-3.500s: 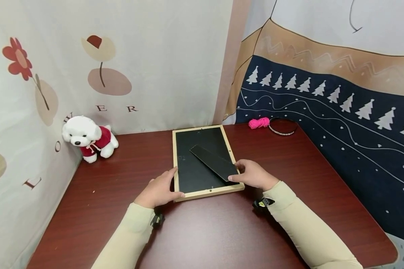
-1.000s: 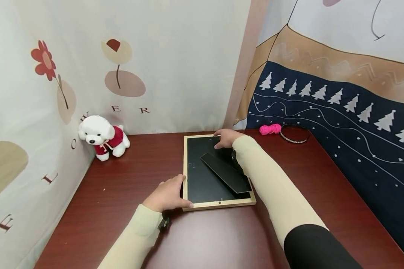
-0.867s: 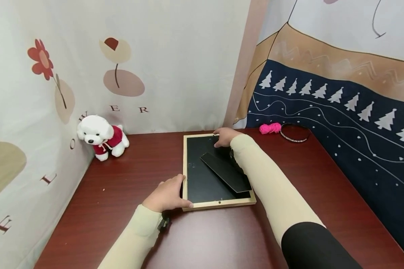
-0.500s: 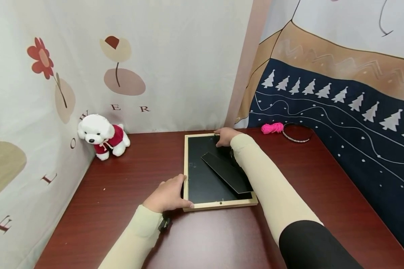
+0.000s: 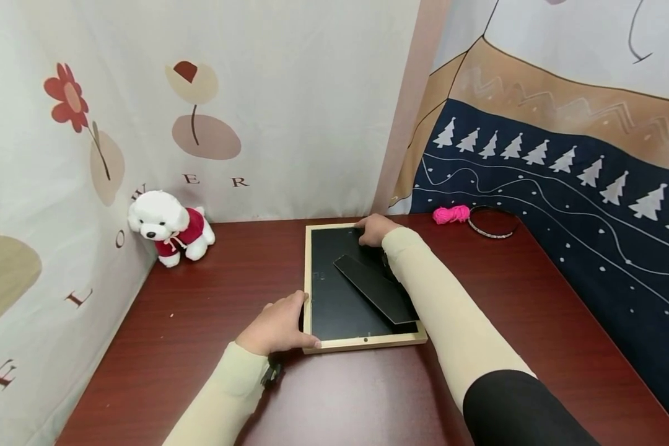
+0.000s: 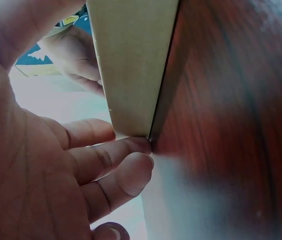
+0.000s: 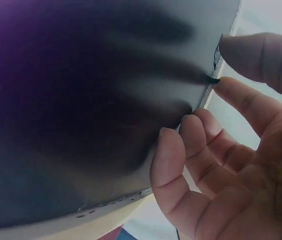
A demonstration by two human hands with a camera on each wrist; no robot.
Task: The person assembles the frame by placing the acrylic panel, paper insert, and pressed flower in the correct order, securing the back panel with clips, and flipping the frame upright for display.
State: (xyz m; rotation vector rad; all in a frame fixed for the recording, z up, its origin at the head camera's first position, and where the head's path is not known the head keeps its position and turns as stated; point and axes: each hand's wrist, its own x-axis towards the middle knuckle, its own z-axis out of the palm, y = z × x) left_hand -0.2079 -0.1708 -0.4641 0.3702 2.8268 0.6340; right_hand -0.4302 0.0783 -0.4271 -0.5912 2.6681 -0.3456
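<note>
A picture frame (image 5: 362, 342) with a pale wooden rim lies face down on the table, its black backing board (image 5: 331, 310) upward. A black stand leg (image 5: 376, 290) sticks up slantwise from the board. My left hand (image 5: 275, 325) holds the near left corner, thumb at the near edge and fingers along the left side. The left wrist view shows those fingertips against the wooden side (image 6: 136, 60). At the far edge, my right hand (image 5: 376, 230) has thumb and index finger by a small dark tab (image 7: 214, 80); its other fingers are curled. The sleeve hides part of the right rim.
A white plush dog (image 5: 170, 226) in a red top sits at the back left. Pink yarn (image 5: 451, 214) and a thin hoop (image 5: 493, 235) lie at the back right. Printed curtains hang behind the reddish-brown table (image 5: 245, 260).
Since the oldest frame, my right hand has left the stand leg's end and reached the frame's far edge. My left hand has stayed at its corner. Little differs over the last second.
</note>
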